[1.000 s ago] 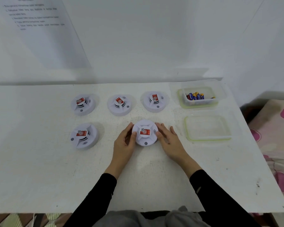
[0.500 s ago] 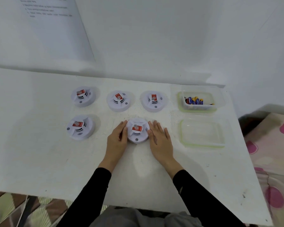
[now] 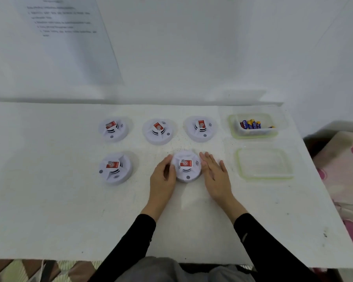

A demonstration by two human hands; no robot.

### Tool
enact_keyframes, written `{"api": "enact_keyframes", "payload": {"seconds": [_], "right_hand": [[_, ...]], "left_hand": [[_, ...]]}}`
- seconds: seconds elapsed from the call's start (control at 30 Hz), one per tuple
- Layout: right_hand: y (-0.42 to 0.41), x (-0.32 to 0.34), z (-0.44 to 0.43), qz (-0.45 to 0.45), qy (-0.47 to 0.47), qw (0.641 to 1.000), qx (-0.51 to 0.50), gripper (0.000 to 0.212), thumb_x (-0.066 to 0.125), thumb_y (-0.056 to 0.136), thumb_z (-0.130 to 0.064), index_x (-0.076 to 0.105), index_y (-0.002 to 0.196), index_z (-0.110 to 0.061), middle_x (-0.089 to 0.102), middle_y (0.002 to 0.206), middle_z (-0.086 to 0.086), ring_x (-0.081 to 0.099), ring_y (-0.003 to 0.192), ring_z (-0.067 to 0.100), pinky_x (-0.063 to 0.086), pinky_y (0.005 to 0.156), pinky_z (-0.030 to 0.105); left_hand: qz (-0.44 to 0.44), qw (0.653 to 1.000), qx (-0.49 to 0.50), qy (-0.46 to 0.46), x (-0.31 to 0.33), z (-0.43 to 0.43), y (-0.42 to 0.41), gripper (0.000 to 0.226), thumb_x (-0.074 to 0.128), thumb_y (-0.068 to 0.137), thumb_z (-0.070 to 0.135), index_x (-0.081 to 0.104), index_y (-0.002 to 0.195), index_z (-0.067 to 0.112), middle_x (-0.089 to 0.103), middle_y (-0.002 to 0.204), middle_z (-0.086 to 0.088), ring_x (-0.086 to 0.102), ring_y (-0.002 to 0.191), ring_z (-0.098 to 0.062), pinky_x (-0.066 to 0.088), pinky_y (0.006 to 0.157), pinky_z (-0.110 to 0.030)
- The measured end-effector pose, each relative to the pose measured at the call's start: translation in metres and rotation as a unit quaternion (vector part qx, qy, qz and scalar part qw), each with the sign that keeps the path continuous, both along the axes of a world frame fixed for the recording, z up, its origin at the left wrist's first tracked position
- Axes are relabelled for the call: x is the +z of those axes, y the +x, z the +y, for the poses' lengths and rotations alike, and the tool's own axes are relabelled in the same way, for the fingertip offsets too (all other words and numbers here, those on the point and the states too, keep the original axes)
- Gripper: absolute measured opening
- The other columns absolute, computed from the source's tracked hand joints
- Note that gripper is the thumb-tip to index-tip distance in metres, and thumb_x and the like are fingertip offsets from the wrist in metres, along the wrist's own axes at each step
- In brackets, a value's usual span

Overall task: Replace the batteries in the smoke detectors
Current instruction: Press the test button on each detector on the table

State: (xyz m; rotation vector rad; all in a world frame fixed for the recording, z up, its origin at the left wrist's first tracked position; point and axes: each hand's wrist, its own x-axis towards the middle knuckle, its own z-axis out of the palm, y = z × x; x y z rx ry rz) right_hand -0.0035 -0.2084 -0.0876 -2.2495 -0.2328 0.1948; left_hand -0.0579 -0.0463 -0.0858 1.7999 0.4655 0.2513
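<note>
Grip: left hand [image 3: 163, 177] curls round the front detector [image 3: 186, 166] on the surface [image 3: 49, 200]; right hand [image 3: 214, 176] lies flat, fingers straight against its other side. Both flank it as a second ago, so opening has likely not begun.

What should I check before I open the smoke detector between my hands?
1. Detector on the table between both hands: ok.
2. Left hand cups its rim: ok.
3. Right hand holds it too: not ok, the fingers lie flat beside it.
4. Batteries ready in the box: ok.
5. Tray looks empty for old ones: ok.
6. Cover already loose: cannot tell.
</note>
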Motion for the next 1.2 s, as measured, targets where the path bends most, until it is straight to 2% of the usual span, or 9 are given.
{"api": "enact_keyframes", "payload": {"seconds": [0.2, 0.33, 0.43, 0.57, 0.7, 0.93, 1.03, 1.1, 1.2], "right_hand": [[-0.044, 0.043, 0.068, -0.126, 0.227, 0.964, -0.057, 0.035, 0.039, 0.101, -0.026, 0.057, 0.128, -0.013, 0.055, 0.136, -0.007, 0.047, 0.13, 0.007, 0.033, 0.109, 0.02], [-0.06, 0.033, 0.134, -0.093, 0.236, 0.967, -0.01, 0.033, 0.04, 0.099, -0.032, 0.061, 0.12, -0.018, 0.062, 0.12, -0.009, 0.055, 0.118, 0.007, 0.043, 0.101, 0.025], [-0.059, 0.013, 0.168, -0.038, 0.137, 0.99, -0.002, 0.038, 0.037, 0.099, -0.036, 0.062, 0.124, -0.02, 0.056, 0.128, -0.008, 0.044, 0.125, 0.007, 0.034, 0.11, 0.031], [-0.071, 0.002, 0.194, -0.006, -0.017, 1.0, -0.008, 0.059, 0.027, 0.094, -0.059, 0.059, 0.13, -0.026, 0.035, 0.15, -0.006, 0.02, 0.14, 0.014, 0.006, 0.115, 0.029], [-0.086, -0.001, 0.212, -0.027, -0.042, 0.997, -0.058, 0.075, 0.008, 0.083, -0.061, 0.052, 0.136, -0.031, 0.026, 0.156, -0.004, 0.014, 0.142, 0.015, -0.002, 0.114, 0.034], [-0.06, 0.019, 0.208, 0.065, 0.023, 0.996, 0.052, 0.079, 0.028, 0.072, -0.053, 0.013, 0.149, -0.043, 0.041, 0.141, -0.006, 0.016, 0.141, 0.01, -0.022, 0.113, 0.034], [-0.04, 0.039, 0.198, 0.144, 0.12, 0.975, 0.116, 0.072, 0.043, 0.092, -0.03, 0.005, 0.151, -0.041, 0.049, 0.133, -0.008, 0.038, 0.12, -0.001, 0.011, 0.119, 0.029], [-0.031, 0.042, 0.187, 0.19, 0.183, 0.954, 0.139, 0.079, 0.052, 0.094, -0.012, 0.005, 0.153, -0.037, 0.045, 0.134, -0.02, 0.049, 0.113, -0.011, 0.042, 0.099, 0.017], [-0.026, 0.033, 0.173, 0.203, 0.235, 0.942, 0.13, 0.084, 0.061, 0.086, 0.004, 0.019, 0.148, -0.033, 0.046, 0.135, -0.007, 0.058, 0.114, 0.003, 0.053, 0.083, 0.023]], "left_hand": [[-0.122, 0.991, -0.038, 0.028, 0.02, 0.064, -0.028, 0.03, 0.053, 0.098, 0.007, 0.065, 0.12, 0.023, 0.061, 0.135, 0.006, 0.057, 0.126, -0.012, 0.053, 0.093, -0.024], [-0.166, 0.976, 0.064, 0.123, 0.027, 0.123, -0.049, 0.024, 0.049, 0.097, 0.009, 0.063, 0.107, 0.026, 0.066, 0.11, 0.008, 0.063, 0.101, -0.003, 0.051, 0.08, -0.02], [-0.099, 0.98, 0.154, 0.078, 0.02, 0.159, -0.055, 0.03, 0.046, 0.101, 0.008, 0.056, 0.11, 0.035, 0.062, 0.112, 0.008, 0.058, 0.093, 0.002, 0.044, 0.073, -0.014], [-0.018, 0.995, 0.094, 0.042, 0.018, 0.188, -0.045, 0.033, 0.041, 0.106, 0.017, 0.052, 0.136, 0.02, 0.055, 0.133, 0.005, 0.05, 0.111, 0.015, 0.041, 0.091, -0.007], [0.078, 0.997, -0.005, -0.006, 0.027, 0.196, -0.027, 0.042, 0.032, 0.108, 0.03, 0.047, 0.145, 0.018, 0.047, 0.15, 0.003, 0.042, 0.136, -0.009, 0.033, 0.11, -0.023], [0.112, 0.99, -0.076, -0.048, 0.034, 0.198, -0.022, 0.042, 0.035, 0.104, 0.05, 0.065, 0.114, 0.023, 0.069, 0.112, 0.007, 0.062, 0.107, -0.013, 0.049, 0.091, -0.029], [0.099, 0.987, -0.119, -0.051, 0.033, 0.199, -0.019, 0.03, 0.04, 0.104, 0.044, 0.065, 0.112, 0.028, 0.07, 0.108, 0.009, 0.065, 0.104, -0.01, 0.053, 0.091, -0.028], [0.09, 0.989, -0.108, -0.052, 0.028, 0.199, -0.016, 0.029, 0.043, 0.103, 0.043, 0.064, 0.115, 0.026, 0.069, 0.112, 0.006, 0.064, 0.106, -0.011, 0.054, 0.094, -0.032], [0.084, 0.992, -0.089, -0.042, 0.023, 0.192, -0.01, 0.032, 0.047, 0.102, 0.043, 0.064, 0.117, 0.021, 0.068, 0.113, 0.004, 0.064, 0.105, -0.013, 0.055, 0.091, -0.033]]}}
